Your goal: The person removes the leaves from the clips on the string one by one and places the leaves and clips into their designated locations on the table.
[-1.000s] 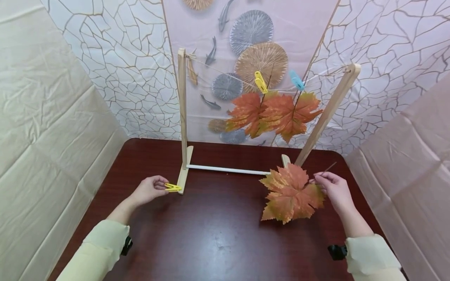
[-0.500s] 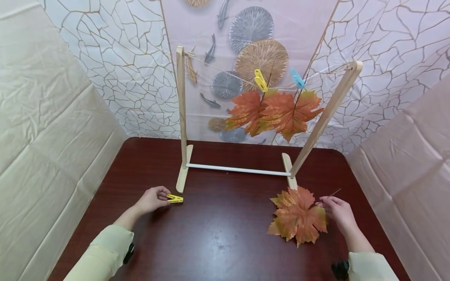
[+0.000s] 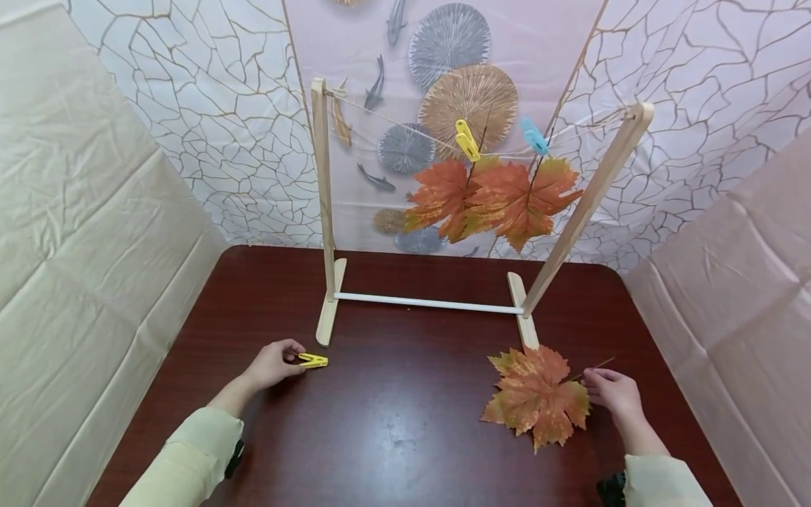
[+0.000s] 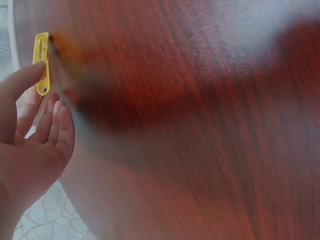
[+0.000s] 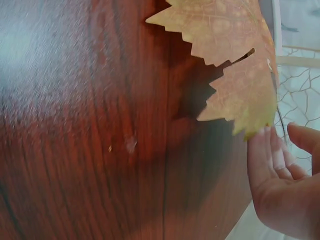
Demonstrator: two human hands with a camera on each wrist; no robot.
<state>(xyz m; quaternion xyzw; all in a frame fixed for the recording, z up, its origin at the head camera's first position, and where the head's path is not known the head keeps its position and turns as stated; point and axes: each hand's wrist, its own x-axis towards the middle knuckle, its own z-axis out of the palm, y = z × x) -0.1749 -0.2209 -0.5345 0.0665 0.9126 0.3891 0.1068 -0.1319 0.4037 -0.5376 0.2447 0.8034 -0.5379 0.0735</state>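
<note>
My left hand (image 3: 271, 365) pinches a yellow clothespin (image 3: 313, 360) between thumb and fingers, low over the table left of the middle. In the left wrist view the thumb presses the side of this clothespin (image 4: 41, 65). At the right, my right hand (image 3: 616, 394) pinches the thin stem of an orange artificial maple leaf (image 3: 537, 398), whose blade spreads to the left of the fingers. The right wrist view shows the leaf's pale underside (image 5: 225, 40) with its shadow on the wood, beside my fingers. The leaf's tip overlaps the rack's right foot in the head view.
A wooden rack with a left post (image 3: 322, 183), a right post (image 3: 589, 204) and a white crossbar (image 3: 424, 303) stands behind. On its string, a yellow clothespin (image 3: 467, 141) and a blue clothespin (image 3: 534, 136) hold two maple leaves (image 3: 522, 201). Cloth walls surround the table (image 3: 380, 408).
My right hand has lowered the leaf and brought it nearer to me, slightly to the right. My left hand with the clothespin has come a little nearer. The rack's right foot now shows more.
</note>
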